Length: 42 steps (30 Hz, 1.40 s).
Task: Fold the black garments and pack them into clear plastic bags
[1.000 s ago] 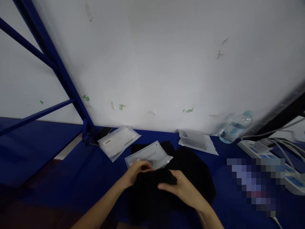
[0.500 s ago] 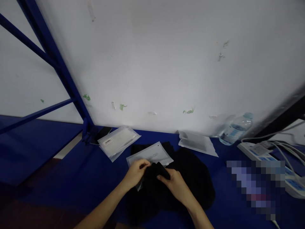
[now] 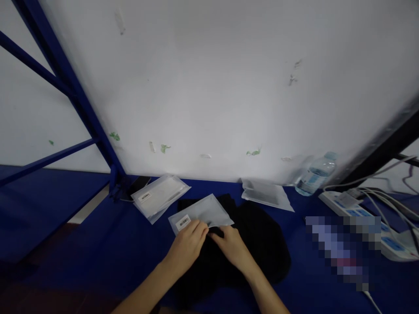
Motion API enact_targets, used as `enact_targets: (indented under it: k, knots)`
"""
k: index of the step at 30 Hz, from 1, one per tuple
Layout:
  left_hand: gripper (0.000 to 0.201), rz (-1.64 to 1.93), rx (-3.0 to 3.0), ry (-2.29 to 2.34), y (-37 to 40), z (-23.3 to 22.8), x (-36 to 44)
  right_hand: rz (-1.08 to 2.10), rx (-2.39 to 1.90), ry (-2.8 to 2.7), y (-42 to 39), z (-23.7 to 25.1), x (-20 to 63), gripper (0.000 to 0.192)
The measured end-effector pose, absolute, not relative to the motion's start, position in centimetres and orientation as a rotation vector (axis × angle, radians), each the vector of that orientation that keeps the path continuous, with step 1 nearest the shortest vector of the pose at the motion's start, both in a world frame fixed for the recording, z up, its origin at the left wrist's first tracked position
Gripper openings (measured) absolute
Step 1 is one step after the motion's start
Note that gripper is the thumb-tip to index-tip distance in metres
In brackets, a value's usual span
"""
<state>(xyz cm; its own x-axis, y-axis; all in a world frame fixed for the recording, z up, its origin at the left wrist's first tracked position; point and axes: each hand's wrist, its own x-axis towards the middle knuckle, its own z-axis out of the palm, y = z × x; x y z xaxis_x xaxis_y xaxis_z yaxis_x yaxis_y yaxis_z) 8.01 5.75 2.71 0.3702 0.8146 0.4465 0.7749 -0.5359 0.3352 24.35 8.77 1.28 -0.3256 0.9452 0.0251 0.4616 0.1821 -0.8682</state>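
Note:
A frosted plastic zip bag (image 3: 204, 210) with a barcode label (image 3: 183, 222) lies over a heap of black cloth (image 3: 266, 244). My left hand (image 3: 189, 245) is closed on the bag's near edge, fingertips pinched together. At the bag's mouth, my right hand (image 3: 233, 247) has its fingers around a folded piece of black cloth (image 3: 216, 232), which sits right against the opening. How much of that piece is inside the bag is hidden by my hands. Both hands are close together above the black heap.
More frosted bags (image 3: 160, 196) lie on the blue table (image 3: 131, 257) to the left, near a dark phone (image 3: 140, 185). Another bag (image 3: 266, 195) lies by the wall. A water bottle (image 3: 317, 174), a power strip (image 3: 389, 244) with cables and a blurred-out object (image 3: 338, 255) are on the right.
The bag now shows its barcode side instead of the printed side. My right hand has brought the folded black cloth to the bag's mouth, and my left hand has closed on its edge.

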Motion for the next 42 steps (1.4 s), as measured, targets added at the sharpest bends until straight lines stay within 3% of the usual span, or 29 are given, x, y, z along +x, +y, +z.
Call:
enact_targets:
  k: [9,14,22,32,42]
  knots:
    - [0.022,0.805,2.508,1.484,5.5,1.3,8.1,1.556,-1.47,-1.287,9.6,0.3,24.4,0.031]
    - [0.019,0.796,2.328,1.569,5.5,1.1,7.4,1.783,-1.25,-0.849,7.9,1.4,26.3,0.035]
    - [0.018,0.861,2.272,1.509,5.7,1.5,7.7,1.787,-1.291,-0.994,4.5,1.2,24.8,0.041]
    - [0.026,0.744,2.568,1.408,5.5,3.2,7.1,1.421,-1.407,-1.236,7.0,0.3,21.7,0.01]
    - [0.026,0.851,2.566,1.376,5.7,2.6,7.2,1.67,-1.227,-1.079,7.7,-1.0,20.6,0.023]
